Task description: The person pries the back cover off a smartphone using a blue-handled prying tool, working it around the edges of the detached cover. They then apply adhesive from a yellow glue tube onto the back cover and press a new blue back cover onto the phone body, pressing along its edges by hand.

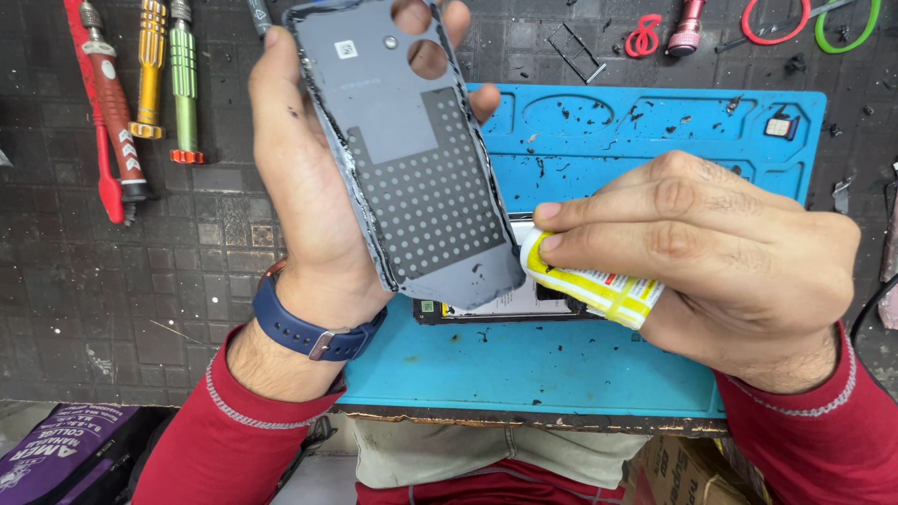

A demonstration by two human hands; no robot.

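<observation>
Phone back cover [412,150] upright in left hand [309,196] | right hand [720,252] pinches glue tube [589,285]

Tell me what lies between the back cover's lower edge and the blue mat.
In the head view, an opened phone lies on the blue mat, under the back cover and glue tube.

Phone back cover [412,159]: grey, inner face toward camera, dotted patch over lower half, round camera cutouts at top; held upright and tilted in the left hand [309,187]. Residue along its edges. Glue tube [589,285]: yellow and white, gripped in the right hand [711,252], nozzle touching the cover's lower right edge. Opened phone body [496,304] lies flat below both hands.
</observation>
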